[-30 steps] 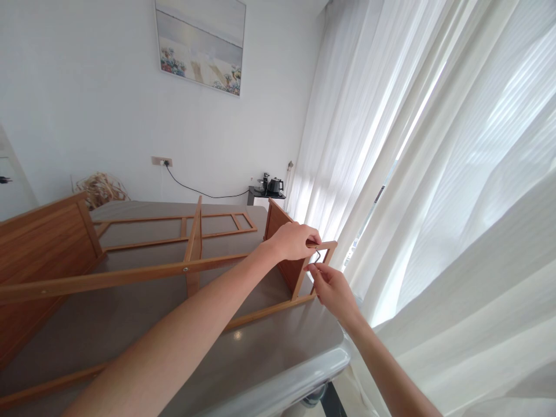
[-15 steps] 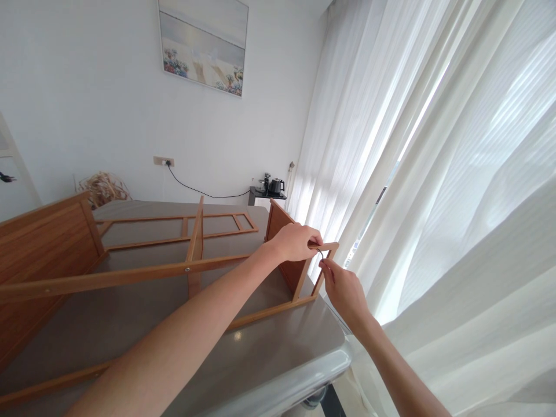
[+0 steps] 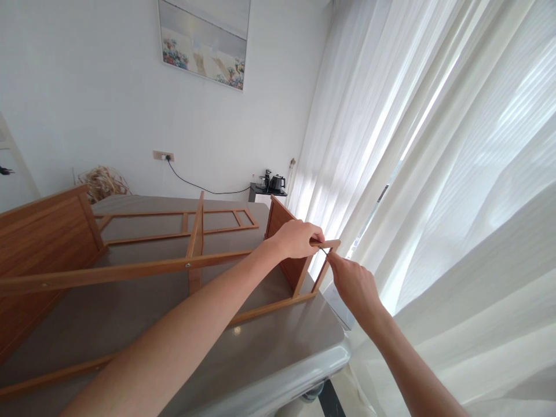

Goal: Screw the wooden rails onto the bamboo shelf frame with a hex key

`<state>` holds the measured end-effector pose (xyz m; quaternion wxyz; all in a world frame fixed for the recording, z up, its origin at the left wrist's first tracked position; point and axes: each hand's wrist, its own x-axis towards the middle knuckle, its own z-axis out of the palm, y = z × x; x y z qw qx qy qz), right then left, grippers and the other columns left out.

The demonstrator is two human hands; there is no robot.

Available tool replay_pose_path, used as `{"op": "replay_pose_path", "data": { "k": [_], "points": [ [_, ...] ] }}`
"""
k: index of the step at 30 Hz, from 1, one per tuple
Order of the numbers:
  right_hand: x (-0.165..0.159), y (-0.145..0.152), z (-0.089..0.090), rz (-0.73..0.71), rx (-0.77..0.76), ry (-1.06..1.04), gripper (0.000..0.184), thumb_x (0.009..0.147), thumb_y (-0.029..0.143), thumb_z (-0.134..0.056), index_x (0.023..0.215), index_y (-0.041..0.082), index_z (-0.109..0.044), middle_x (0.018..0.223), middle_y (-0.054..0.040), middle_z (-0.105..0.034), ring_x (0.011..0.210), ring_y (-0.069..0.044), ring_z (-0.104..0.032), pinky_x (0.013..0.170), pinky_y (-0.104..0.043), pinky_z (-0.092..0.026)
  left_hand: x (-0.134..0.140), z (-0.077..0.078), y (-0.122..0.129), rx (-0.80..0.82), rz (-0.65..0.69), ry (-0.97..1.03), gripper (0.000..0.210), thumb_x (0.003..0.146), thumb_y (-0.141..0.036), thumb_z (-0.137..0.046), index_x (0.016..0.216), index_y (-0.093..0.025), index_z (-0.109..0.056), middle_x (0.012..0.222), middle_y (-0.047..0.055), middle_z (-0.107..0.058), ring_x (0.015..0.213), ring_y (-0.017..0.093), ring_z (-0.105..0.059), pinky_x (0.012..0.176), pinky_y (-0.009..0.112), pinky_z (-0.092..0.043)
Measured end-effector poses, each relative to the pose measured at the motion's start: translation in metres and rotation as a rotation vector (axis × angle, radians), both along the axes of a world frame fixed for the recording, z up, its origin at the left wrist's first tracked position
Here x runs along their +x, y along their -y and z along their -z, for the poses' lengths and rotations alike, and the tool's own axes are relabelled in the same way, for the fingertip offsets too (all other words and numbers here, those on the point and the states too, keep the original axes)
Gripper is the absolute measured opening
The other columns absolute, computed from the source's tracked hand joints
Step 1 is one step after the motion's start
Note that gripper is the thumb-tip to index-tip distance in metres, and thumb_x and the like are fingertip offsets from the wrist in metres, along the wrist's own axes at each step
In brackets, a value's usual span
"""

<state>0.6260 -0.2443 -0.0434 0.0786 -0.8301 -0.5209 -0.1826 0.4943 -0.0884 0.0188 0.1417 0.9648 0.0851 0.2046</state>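
Note:
A wooden furniture frame (image 3: 143,270) lies on its side, with solid end panels and slim rails. Near its far right corner, my left hand (image 3: 296,238) is closed round the upper rail, thumb and fingers pinched by the joint. My right hand (image 3: 354,282) pinches the outer end of a thin, dark hex key (image 3: 324,251). The key's inner end meets the rail just beside my left fingertips; the fastener there is hidden. Below both hands stands the right end panel (image 3: 278,220), joined to the rails.
Under the frame is a grey-topped table (image 3: 278,341) with a rounded front edge. A separate ladder-like wooden frame (image 3: 152,238) lies towards the back. White curtains (image 3: 434,202) hang close on the right. A black kettle (image 3: 277,184) stands on a small cabinet by the wall.
My right hand has swung slightly right and up, turning the hex key from pointing down to slanting right. My left hand stays at the same joint.

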Motion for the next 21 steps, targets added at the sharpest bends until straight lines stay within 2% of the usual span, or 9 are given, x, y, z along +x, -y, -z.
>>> {"op": "replay_pose_path", "data": {
  "k": [2,5,7,9,11,15,21],
  "points": [
    [-0.002,-0.003,0.004,-0.050,0.067,-0.182,0.026,0.104,0.029,-0.037,0.094,0.024,-0.061,0.064,0.0005,-0.059,0.055,-0.015,-0.051,0.055,-0.027,-0.021,0.000,0.000,0.000,-0.002,0.003,0.005,0.030,0.081,-0.021,-0.059,0.105,-0.030,-0.074,0.105,-0.005,-0.078,0.096,0.019,-0.071,0.078,0.028,-0.050],
    [-0.009,-0.008,0.011,-0.174,0.183,-0.572,0.035,0.102,0.046,-0.039,0.085,0.024,-0.060,0.055,0.0039,-0.047,0.051,-0.015,-0.046,0.054,-0.026,-0.027,0.000,0.000,0.000,-0.004,0.006,0.004,0.031,0.080,-0.020,-0.059,0.106,-0.030,-0.074,0.106,-0.005,-0.078,0.098,0.020,-0.071,0.081,0.029,-0.051],
    [-0.015,-0.010,0.013,-0.227,0.210,-0.848,0.040,0.099,0.057,-0.040,0.089,0.024,-0.060,0.054,0.0061,-0.042,0.046,-0.014,-0.043,0.051,-0.026,-0.029,-0.001,0.000,0.001,-0.001,0.000,-0.003,0.032,0.079,-0.019,-0.060,0.106,-0.030,-0.074,0.107,-0.004,-0.078,0.099,0.021,-0.071,0.084,0.030,-0.051],
    [-0.020,-0.011,0.014,-0.247,0.213,-1.014,0.044,0.096,0.063,-0.041,0.096,0.023,-0.061,0.053,0.0073,-0.041,0.044,-0.013,-0.040,0.048,-0.026,-0.029,-0.001,-0.001,0.001,0.000,-0.003,-0.004,0.033,0.079,-0.019,-0.060,0.106,-0.030,-0.074,0.107,-0.004,-0.078,0.099,0.021,-0.070,0.085,0.030,-0.051],
    [-0.022,-0.010,0.015,-0.245,0.257,-0.973,0.045,0.095,0.064,-0.043,0.090,0.023,-0.061,0.053,0.0071,-0.040,0.045,-0.013,-0.039,0.049,-0.025,-0.028,-0.001,-0.001,0.001,-0.003,0.000,-0.002,0.032,0.079,-0.019,-0.060,0.106,-0.030,-0.074,0.107,-0.004,-0.078,0.100,0.021,-0.070,0.086,0.030,-0.052],
    [-0.022,-0.006,0.019,-0.222,0.325,-0.725,0.044,0.096,0.060,-0.044,0.073,0.024,-0.054,0.054,0.0045,-0.043,0.052,-0.014,-0.039,0.053,-0.026,-0.026,-0.001,-0.001,0.001,-0.009,-0.002,0.001,0.030,0.080,-0.021,-0.060,0.106,-0.029,-0.074,0.107,-0.004,-0.078,0.100,0.020,-0.070,0.085,0.029,-0.052],
    [-0.018,-0.002,0.023,-0.127,0.257,-0.441,0.037,0.103,0.046,-0.034,0.087,0.025,-0.060,0.060,0.0014,-0.056,0.053,-0.017,-0.046,0.056,-0.028,-0.024,-0.002,-0.001,0.001,-0.032,0.008,0.001,0.030,0.081,-0.019,-0.059,0.104,-0.030,-0.073,0.105,-0.006,-0.078,0.098,0.019,-0.070,0.082,0.028,-0.051]
  ]
}}
